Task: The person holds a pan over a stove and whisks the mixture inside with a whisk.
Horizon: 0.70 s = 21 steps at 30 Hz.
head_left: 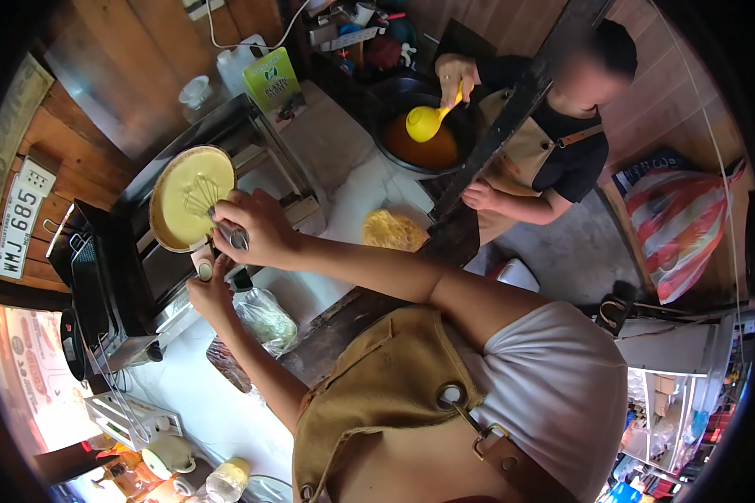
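Pan, one, over dark stove; underside hidden, contact unclear. Yellow liquid inside. Right hand, arm reaching across, fingers curled tight on one whisk, wire tips submerged. Left hand, forearm extended, wrapped around pan's handle.

Plank walls, grey floor, marbled counter

Licence plate on wooden wall; red-and-white striped bag at right
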Available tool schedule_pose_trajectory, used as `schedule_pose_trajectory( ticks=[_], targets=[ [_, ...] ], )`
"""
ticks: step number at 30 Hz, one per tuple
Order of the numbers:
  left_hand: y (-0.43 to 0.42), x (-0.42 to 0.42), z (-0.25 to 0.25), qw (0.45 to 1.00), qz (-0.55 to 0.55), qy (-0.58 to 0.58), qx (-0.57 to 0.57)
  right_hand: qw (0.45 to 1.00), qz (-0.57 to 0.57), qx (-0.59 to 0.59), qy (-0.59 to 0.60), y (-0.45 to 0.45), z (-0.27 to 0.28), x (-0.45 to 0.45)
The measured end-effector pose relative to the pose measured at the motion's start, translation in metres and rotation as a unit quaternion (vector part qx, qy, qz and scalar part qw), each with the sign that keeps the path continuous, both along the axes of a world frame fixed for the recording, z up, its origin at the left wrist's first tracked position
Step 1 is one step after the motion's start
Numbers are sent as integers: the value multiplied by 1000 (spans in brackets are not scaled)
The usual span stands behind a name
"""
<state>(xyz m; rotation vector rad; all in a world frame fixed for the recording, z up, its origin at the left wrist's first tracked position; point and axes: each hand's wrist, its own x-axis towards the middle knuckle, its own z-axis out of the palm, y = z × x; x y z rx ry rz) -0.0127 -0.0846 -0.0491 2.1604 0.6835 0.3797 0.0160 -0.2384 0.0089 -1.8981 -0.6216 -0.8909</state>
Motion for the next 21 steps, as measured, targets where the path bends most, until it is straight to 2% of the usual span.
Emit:
schedule_pose_trajectory(
  ticks=[2,4,8,16,18,21],
  targets=[
    [3,2,-4,1000,-4,5,0,1000,3,-14,21,0,2,-7],
    [4,1,-3,1000,-7,3,0,997,67,15,38,5,1,-5],
    [-3,-2,6,1000,-6,-4,0,997,64,28,-29,19,-8,22],
    [-3,-2,6,1000,-17,-16,-5,997,-47,-30,-51,4,-4,27],
    [-5,-2,7,1000,2,-11,11,999,-26,-34,-17,-2,7,11],
    [0,0,-2,1000,-10,-14,1,998,66,-3,18,0,13,-1]
  ],
)
